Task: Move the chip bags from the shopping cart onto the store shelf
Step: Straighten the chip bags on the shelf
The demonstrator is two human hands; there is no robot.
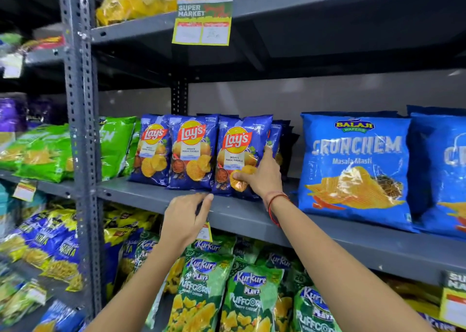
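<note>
Three dark blue Lay's bags stand upright in a row on the grey middle shelf point(156, 198). My right hand point(262, 175) grips the rightmost Lay's bag point(239, 147) by its lower right side, thumb on the front and fingers behind. The middle Lay's bag point(191, 152) and the left Lay's bag point(151, 147) stand free beside it. More dark bags show behind the held one. My left hand point(185, 220) hovers at the shelf's front edge just below the bags, fingers loosely apart, holding nothing. No shopping cart is in view.
Large light blue Crunchem bags point(353, 165) lean on the same shelf to the right. Green bags point(116, 145) lie to the left past a perforated grey upright point(80, 130). Green Kurkure Puffcorn bags point(252, 294) fill the shelf below. Yellow bags and a price tag point(203, 21) are above.
</note>
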